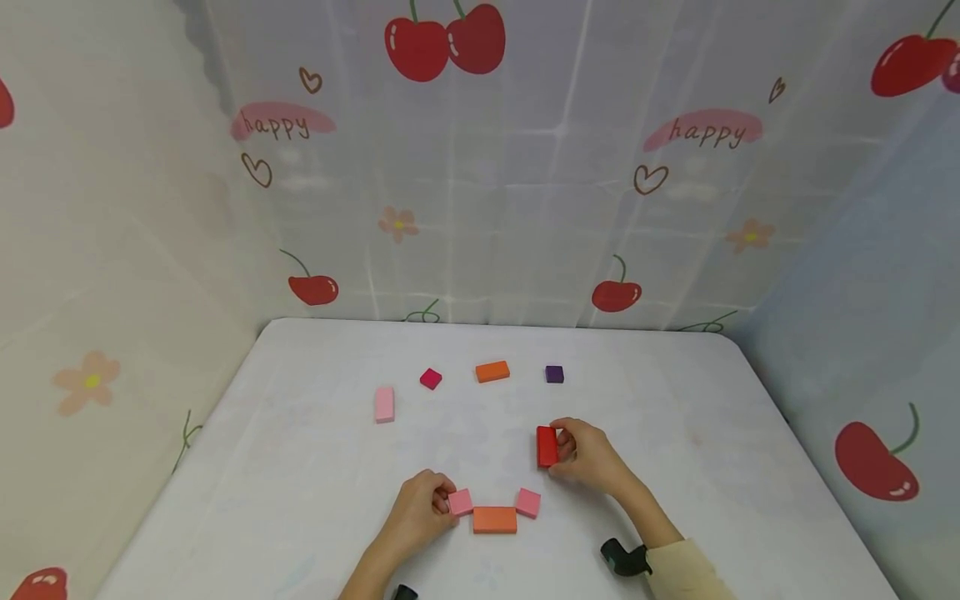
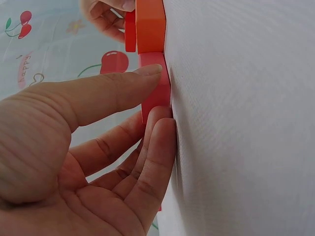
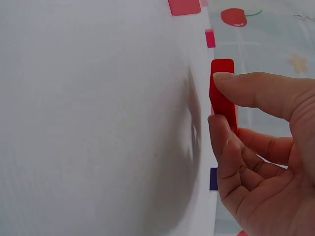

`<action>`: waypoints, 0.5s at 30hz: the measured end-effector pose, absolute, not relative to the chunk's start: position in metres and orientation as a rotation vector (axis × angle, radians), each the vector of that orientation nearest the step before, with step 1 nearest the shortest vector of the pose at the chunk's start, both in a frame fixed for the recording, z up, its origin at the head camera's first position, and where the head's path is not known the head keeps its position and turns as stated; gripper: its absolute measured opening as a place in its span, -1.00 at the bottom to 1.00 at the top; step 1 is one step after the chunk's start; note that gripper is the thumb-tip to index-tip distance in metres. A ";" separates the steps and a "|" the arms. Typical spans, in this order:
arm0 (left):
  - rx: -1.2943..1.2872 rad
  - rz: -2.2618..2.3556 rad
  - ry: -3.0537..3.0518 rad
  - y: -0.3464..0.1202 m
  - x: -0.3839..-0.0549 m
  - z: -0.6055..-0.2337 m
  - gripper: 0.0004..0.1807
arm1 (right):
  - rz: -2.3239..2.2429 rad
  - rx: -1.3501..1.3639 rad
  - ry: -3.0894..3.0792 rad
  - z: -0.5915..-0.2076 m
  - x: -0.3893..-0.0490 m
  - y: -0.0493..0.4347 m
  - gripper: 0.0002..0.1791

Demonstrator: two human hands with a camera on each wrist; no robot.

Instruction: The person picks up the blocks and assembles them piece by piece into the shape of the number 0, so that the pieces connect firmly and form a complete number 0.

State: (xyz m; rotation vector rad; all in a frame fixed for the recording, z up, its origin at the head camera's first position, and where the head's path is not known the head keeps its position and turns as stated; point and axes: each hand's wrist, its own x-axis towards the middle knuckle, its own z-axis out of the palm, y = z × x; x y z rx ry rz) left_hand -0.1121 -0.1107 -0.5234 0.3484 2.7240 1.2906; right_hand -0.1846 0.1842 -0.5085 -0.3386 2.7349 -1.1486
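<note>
An orange rectangular block (image 1: 495,521) lies near the front of the white table. Touching its left end is a pink block (image 1: 461,502), which my left hand (image 1: 422,512) pinches between thumb and fingers. A second pink block (image 1: 528,503) sits at the orange block's right end, slightly turned. My right hand (image 1: 592,457) grips a red rectangular block (image 1: 547,447) by its right side, farther back and to the right of that row. In the right wrist view the thumb presses the red block (image 3: 223,96), and a shadow falls on the table beside it.
Farther back on the table (image 1: 315,467) lie a light pink block (image 1: 385,405), a crimson block (image 1: 431,379), an orange block (image 1: 492,372) and a purple block (image 1: 554,374). Cherry-print sheets (image 1: 510,192) hang behind and on both sides. A black wrist device (image 1: 624,557) is on the right arm.
</note>
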 end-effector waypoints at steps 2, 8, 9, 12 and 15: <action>0.340 1.287 2.721 -0.110 -0.112 -0.524 -0.70 | -1.153 -0.374 2.719 -0.511 -0.182 0.180 -0.32; 0.346 1.300 2.720 -0.110 -0.112 -0.524 -0.71 | -1.156 -0.481 2.681 -0.515 -0.178 0.172 -0.35; 0.347 1.300 2.720 -0.110 -0.112 -0.524 -0.70 | -1.152 -0.495 2.672 -0.516 -0.177 0.171 -0.36; 0.350 1.304 2.722 -0.111 -0.112 -0.525 -0.71 | -1.138 -0.528 2.651 -0.516 -0.175 0.168 -0.38; 0.352 1.301 2.725 -0.111 -0.111 -0.525 -0.70 | -1.132 -0.549 2.644 -0.516 -0.173 0.167 -0.37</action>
